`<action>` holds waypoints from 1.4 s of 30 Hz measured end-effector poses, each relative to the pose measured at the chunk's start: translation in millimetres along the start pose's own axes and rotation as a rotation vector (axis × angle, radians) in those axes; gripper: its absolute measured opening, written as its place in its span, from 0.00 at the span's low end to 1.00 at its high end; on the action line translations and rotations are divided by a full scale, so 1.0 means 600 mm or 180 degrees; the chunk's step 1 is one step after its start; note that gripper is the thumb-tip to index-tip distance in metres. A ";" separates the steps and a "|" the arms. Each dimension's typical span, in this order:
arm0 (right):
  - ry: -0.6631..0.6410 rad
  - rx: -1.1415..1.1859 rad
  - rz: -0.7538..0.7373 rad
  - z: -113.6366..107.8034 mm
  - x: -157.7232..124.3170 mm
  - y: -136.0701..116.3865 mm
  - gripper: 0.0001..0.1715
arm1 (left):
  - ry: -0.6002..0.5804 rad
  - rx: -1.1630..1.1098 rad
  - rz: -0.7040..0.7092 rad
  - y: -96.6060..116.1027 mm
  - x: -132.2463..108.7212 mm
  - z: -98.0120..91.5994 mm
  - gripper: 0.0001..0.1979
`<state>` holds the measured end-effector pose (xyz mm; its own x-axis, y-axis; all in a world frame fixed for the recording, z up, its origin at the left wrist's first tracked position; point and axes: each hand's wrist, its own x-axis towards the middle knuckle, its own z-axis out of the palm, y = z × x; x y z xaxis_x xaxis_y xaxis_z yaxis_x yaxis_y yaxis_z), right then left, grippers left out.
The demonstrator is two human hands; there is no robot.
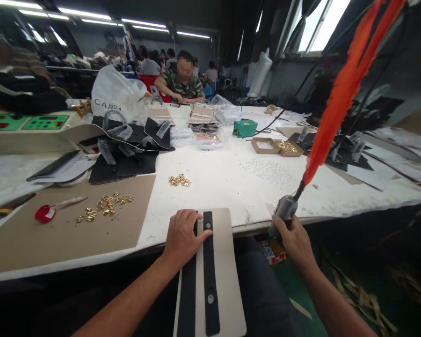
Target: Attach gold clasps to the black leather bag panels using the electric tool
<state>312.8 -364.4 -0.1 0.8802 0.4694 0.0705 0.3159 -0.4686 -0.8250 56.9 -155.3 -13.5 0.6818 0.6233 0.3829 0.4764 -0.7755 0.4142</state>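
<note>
My left hand (183, 238) grips the upper part of a beige panel (228, 276), its thumb lying on a black strip (211, 269) with round metal fasteners near both ends. A second, wider black band runs along the panel's left side. The panel rests over my lap, its top end on the table edge. To the right, my right hand (297, 243) is wrapped round a grey electric screwdriver (286, 208), which hangs from orange cloth bands (331, 112). The tool's lower tip is partly hidden by the hand and is apart from the panel.
Gold hardware piles lie on the white table (196, 201) and on brown board (56, 238), beside a red-capped item (45, 214). Behind are black pieces (126, 161), a green box (244, 128), small open boxes (264, 146) and scattered tiny parts (272, 171). A co-worker (182, 79) sits opposite.
</note>
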 end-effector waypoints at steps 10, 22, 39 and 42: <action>-0.1776 0.1266 0.0031 0.095 -0.173 -0.018 0.28 | -0.0269 0.0481 -0.0153 0.027 -0.008 -0.023 0.13; -0.1975 0.0367 -0.2816 0.133 -0.283 -0.136 0.24 | 0.0021 -0.3146 -0.2802 0.138 -0.106 -0.126 0.29; -0.1090 0.1115 -0.1949 0.087 -0.126 -0.177 0.03 | -0.0086 -0.4915 -0.2916 0.167 -0.093 -0.123 0.26; -0.1090 0.1348 -0.2011 0.092 -0.130 -0.174 0.05 | -0.0246 -0.5062 -0.3007 0.159 -0.093 -0.122 0.26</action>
<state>191.5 -310.7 49.5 0.4040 0.7831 0.4728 0.4941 0.2482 -0.8332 23.7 -257.1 64.9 0.5748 0.6994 -0.4247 -0.2084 0.6271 0.7506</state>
